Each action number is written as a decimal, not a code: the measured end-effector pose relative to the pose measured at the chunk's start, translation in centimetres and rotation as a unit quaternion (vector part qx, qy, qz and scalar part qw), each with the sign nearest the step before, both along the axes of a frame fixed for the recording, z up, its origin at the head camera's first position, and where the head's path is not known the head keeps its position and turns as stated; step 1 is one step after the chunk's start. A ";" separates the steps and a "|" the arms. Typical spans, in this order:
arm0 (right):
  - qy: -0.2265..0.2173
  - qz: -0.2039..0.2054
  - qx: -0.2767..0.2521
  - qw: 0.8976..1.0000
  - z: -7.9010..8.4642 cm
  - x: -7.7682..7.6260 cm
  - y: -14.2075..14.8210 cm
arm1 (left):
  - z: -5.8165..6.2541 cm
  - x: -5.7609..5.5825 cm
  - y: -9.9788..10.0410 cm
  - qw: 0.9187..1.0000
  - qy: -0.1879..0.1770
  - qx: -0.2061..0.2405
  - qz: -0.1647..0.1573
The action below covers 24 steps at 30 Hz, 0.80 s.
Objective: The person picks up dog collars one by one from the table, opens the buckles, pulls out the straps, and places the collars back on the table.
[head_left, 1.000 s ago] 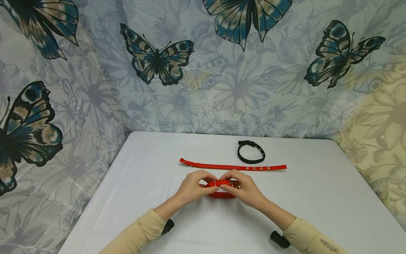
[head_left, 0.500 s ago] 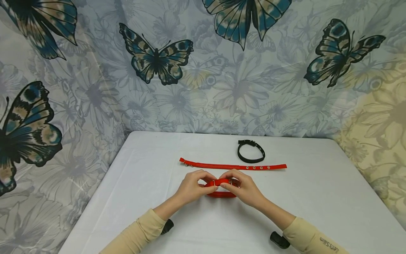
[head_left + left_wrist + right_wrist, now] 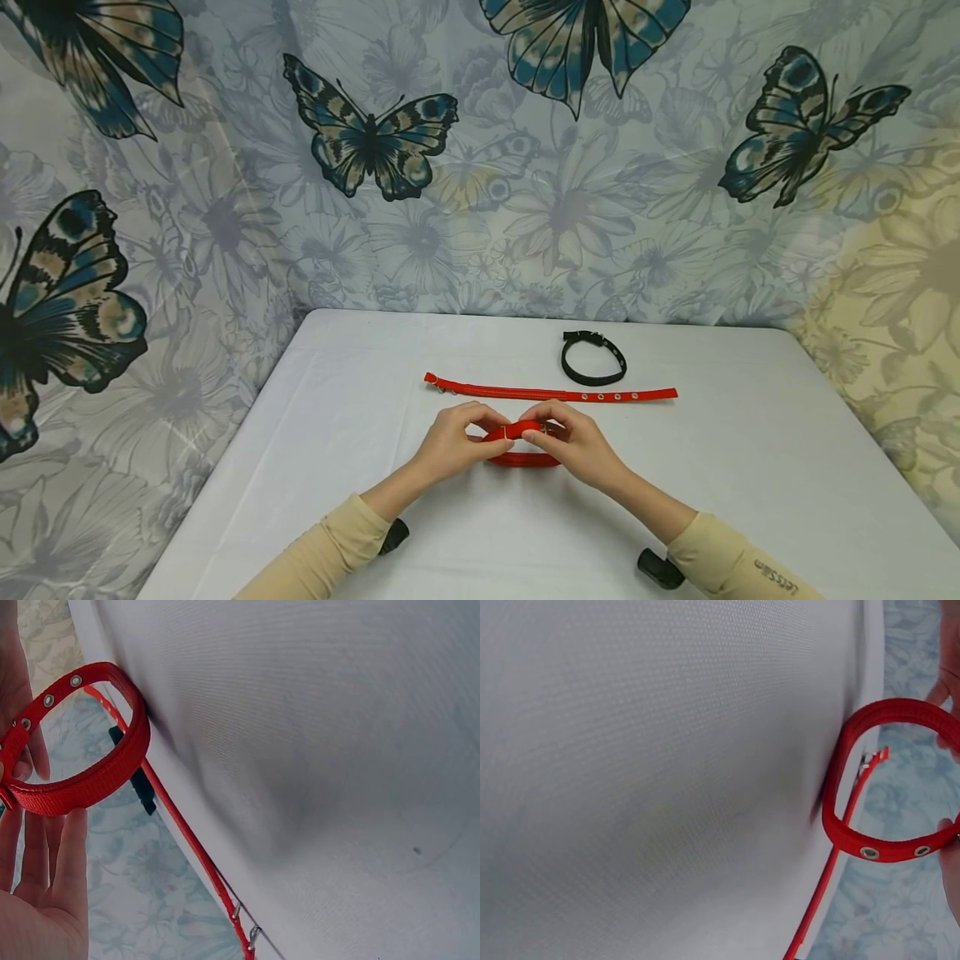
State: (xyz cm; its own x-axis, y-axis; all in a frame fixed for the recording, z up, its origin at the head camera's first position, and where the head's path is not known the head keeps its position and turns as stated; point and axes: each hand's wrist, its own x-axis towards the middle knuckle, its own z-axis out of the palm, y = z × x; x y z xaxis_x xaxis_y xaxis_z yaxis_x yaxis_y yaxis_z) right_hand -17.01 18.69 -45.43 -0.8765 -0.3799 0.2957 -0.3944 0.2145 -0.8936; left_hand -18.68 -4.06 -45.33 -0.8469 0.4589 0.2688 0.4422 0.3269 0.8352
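A red pet collar (image 3: 525, 460), closed into a loop, is held up in front of me in the head view. My left hand (image 3: 459, 437) pinches its left side near a metal keeper, thumb toward me. The right hand (image 3: 577, 442) pinches the other side close by the metal buckle parts, partly covering them. In the left wrist view the collar (image 3: 109, 776) stands as an upright ring, with metal eyelets along its strap. The right wrist view shows the same ring (image 3: 847, 742), with two eyelets near the right hand's fingers (image 3: 950, 874).
Beyond the hands, a second red collar (image 3: 525, 392) lies stretched out on the white table (image 3: 360, 367). A black collar (image 3: 592, 381), buckled into a ring, lies behind it. Butterfly-patterned cloth (image 3: 480, 250) hangs behind the table.
The top of the held collar and its metal keeper have shifted slightly left between the fingers. Both hands stay almost in place, and the collars on the table have not moved.
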 end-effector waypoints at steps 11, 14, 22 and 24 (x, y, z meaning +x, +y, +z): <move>-0.028 -0.005 -0.001 1.000 0.7 0.2 -0.3 | -0.2 0.0 -0.1 1.000 0.010 0.004 -0.001; -0.011 -0.003 0.013 1.000 2.0 0.7 -0.6 | -0.1 0.1 0.0 1.000 0.020 0.001 -0.002; 0.034 -0.007 0.055 0.998 3.7 1.2 -1.2 | 0.0 0.2 0.1 0.999 0.033 0.000 0.000; 0.053 -0.008 0.065 0.996 3.7 1.2 -1.4 | -0.1 0.2 0.1 1.000 0.030 0.001 0.000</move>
State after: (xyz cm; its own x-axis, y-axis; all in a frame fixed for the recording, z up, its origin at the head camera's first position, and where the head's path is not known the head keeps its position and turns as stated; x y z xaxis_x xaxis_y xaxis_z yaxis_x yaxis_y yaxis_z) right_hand -15.76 17.33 -41.72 -0.8490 -0.4076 0.3362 -0.4810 0.3329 -0.8110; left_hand -18.49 -3.92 -45.41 -0.8292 0.4582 0.3200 0.4915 0.3252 0.8079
